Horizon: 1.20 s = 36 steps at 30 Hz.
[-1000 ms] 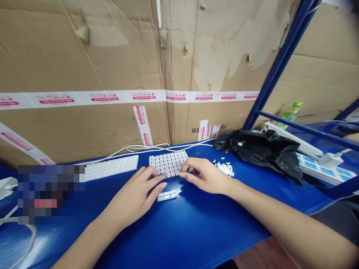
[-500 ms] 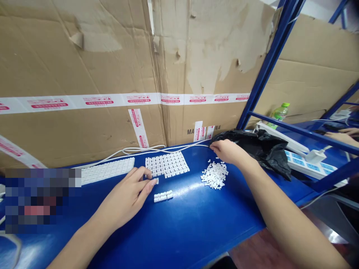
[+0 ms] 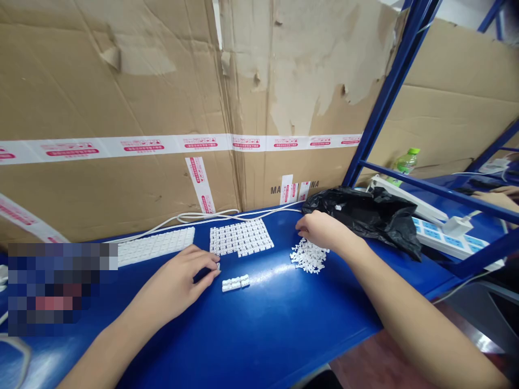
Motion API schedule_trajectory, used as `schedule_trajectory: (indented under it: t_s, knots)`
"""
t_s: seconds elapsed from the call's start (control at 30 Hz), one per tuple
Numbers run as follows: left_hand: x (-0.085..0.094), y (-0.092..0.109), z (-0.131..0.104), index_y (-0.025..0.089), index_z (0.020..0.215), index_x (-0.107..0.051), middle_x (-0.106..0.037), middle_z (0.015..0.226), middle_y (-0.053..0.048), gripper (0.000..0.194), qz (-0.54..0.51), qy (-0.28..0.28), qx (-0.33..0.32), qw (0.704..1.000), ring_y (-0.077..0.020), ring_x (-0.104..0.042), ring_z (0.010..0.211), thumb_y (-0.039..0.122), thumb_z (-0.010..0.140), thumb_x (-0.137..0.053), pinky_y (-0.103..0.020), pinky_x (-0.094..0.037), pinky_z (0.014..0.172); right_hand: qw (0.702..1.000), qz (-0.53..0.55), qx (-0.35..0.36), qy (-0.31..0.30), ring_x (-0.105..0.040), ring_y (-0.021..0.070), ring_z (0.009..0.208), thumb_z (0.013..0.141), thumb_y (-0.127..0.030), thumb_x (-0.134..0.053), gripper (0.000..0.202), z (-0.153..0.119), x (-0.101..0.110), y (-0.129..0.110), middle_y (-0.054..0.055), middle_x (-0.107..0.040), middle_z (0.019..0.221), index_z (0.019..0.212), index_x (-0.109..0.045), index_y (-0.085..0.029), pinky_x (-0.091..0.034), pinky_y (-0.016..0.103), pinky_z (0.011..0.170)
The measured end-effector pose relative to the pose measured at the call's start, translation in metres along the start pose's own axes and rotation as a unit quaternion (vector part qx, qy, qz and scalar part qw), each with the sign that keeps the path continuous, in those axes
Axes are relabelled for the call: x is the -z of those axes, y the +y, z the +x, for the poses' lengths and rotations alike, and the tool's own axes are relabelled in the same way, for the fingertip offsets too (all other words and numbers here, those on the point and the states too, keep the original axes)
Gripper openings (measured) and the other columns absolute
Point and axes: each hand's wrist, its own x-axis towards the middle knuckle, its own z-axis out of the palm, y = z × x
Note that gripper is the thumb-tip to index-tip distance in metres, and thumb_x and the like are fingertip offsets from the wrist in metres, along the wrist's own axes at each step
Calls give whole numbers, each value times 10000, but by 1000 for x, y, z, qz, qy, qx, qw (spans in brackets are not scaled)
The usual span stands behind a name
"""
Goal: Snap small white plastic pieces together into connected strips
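Brown cardboard (image 3: 130,97) walls off the back of the blue tabletop (image 3: 251,335), with white tape (image 3: 170,146) printed in red running across it. From my remote seat I see the left hand (image 3: 180,278) low over the surface, thumb and fingers pinched around a small white piece (image 3: 219,266). Just beyond those fingertips lies a block of white pieces (image 3: 242,237) set in close rows, its near edge stepped. Nearer to me, apart from the block, sits a short row of white pieces (image 3: 235,283). To the left, a white panel with rows (image 3: 158,245) (partly hidden by a pixelated patch) lies along the back.

I have the right hand (image 3: 322,229) at the far edge of a loose heap of tiny white parts (image 3: 310,259); its fingers are bent inward, and I cannot tell whether they hold anything. A crumpled black plastic bag (image 3: 365,216) rests just behind that hand, beside a power strip (image 3: 450,237). White cables (image 3: 194,218) run along the foot of the cardboard, and a green-capped bottle (image 3: 406,162) stands past the blue frame (image 3: 389,92).
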Motion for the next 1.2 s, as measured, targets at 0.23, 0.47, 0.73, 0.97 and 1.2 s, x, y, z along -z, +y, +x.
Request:
schedule_trajectory:
  t_s: [0.23, 0.47, 0.73, 0.97, 1.2]
  knots:
    - [2, 5, -1, 286, 1000, -810, -847, 1045, -46, 191, -3, 3, 3, 1000, -281, -764, 994, 337, 1008, -626, -412, -632, 872, 996, 40, 82, -1, -821, 289, 951, 960, -115, -652, 295, -11, 4, -8, 82, -875, 1046, 1048, -904, -242, -600, 351, 879]
    - [8, 20, 1, 273, 1048, -782, -837, 1031, -48, 218, 4, 61, 28, 998, -258, -769, 889, 428, 1011, -632, -368, -627, 783, 989, 77, 125, -26, -821, 301, 1010, 904, -123, -735, 318, -13, 7, -3, 76, -866, 1154, 1170, -875, -227, -602, 370, 911]
    - [3, 24, 1, 262, 1172, -744, -804, 1086, -53, 288, -101, 126, 80, 984, -224, -807, 871, 493, 1009, -687, -324, -688, 783, 978, 109, 177, 21, -764, 216, 926, 855, 34, -618, 376, -2, -7, -13, 60, -841, 1048, 1054, -841, -194, -560, 306, 867]
    - [-3, 21, 4, 263, 1209, -768, -757, 1143, -67, 315, -161, 146, 86, 972, -218, -778, 920, 493, 998, -720, -352, -711, 826, 971, 104, 213, 43, -703, 205, 905, 842, 33, -600, 326, 1, -14, -17, 65, -777, 1016, 1003, -785, -181, -525, 296, 839]
    - [-3, 22, 4, 292, 1214, -788, -778, 1202, -50, 322, -178, 148, 107, 967, -203, -784, 911, 509, 979, -751, -327, -696, 830, 962, 135, 230, 57, -681, 190, 868, 864, 27, -599, 347, 0, -10, -15, 70, -734, 1031, 1060, -800, -176, -528, 298, 817]
